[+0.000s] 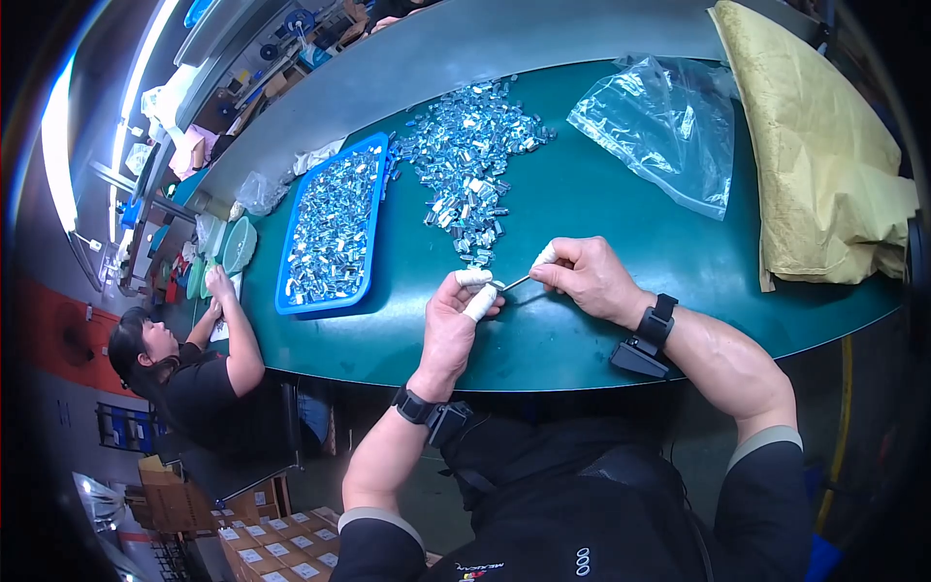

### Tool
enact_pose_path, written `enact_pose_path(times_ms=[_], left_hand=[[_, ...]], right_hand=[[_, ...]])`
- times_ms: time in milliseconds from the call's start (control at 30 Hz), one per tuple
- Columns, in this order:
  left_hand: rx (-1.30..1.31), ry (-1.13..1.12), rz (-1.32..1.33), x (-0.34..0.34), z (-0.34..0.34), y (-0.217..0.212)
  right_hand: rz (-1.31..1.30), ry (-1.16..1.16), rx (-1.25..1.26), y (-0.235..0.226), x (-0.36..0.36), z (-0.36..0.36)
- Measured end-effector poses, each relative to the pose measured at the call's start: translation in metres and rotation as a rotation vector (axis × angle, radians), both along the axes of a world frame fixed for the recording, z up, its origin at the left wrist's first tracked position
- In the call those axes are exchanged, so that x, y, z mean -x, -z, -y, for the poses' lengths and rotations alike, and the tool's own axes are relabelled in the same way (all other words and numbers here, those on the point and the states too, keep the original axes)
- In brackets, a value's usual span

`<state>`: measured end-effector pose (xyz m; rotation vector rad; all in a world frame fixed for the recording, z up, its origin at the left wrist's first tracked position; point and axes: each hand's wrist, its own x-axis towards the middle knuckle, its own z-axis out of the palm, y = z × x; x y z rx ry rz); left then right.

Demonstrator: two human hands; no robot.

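My left hand (448,330), thumb and finger wrapped in white tape, pinches a small shiny metal piece (498,285) above the green table (582,335). My right hand (593,281), also taped at a fingertip, grips a thin metal rod-like tool (520,282). The tool's tip meets or nearly meets the piece; the fingers partly hide that spot. Just beyond my left hand begins a loose heap of small metal pieces (475,145). To its left, a blue tray (325,307) is filled with similar pieces.
A clear plastic bag (659,136) lies at the far right, beside a large yellow sack (819,165). On the left another person (199,373) works at the table near a green basket (240,244). Stacked cardboard boxes (281,551) stand below at lower left.
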<state>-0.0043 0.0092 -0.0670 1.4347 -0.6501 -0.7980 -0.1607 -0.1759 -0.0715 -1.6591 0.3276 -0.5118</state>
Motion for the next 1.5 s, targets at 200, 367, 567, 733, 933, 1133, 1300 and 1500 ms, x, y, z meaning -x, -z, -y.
enact_pose_path(times_ms=[200,367,567,733,933,1133,1300,1500], left_hand=[[0.000,0.053,0.014,0.000,-0.002,0.007],[-0.004,0.088,0.069,0.004,-0.003,0.009],[-0.008,0.073,0.103,0.007,-0.004,0.014],[-0.009,0.101,0.117,0.014,-0.001,0.011],[-0.018,0.103,0.164,0.017,-0.001,0.012],[0.014,0.061,0.182,0.015,-0.001,0.015],[0.003,0.011,0.190,0.005,-0.007,0.009],[-0.004,-0.345,0.720,-0.126,-0.041,-0.023]], right_hand=[[0.012,0.022,-0.017,-0.002,0.000,0.000],[-0.033,-0.041,-0.008,0.003,-0.001,0.000],[-0.123,-0.084,0.070,-0.002,0.000,0.000],[-0.197,-0.154,0.249,-0.006,0.001,-0.004],[-0.223,-0.133,0.331,-0.009,-0.003,-0.009],[-0.191,-0.112,0.346,-0.006,-0.002,-0.013],[-0.070,-0.042,0.195,0.004,-0.002,-0.007],[-0.036,0.043,0.008,0.003,-0.003,0.000]])
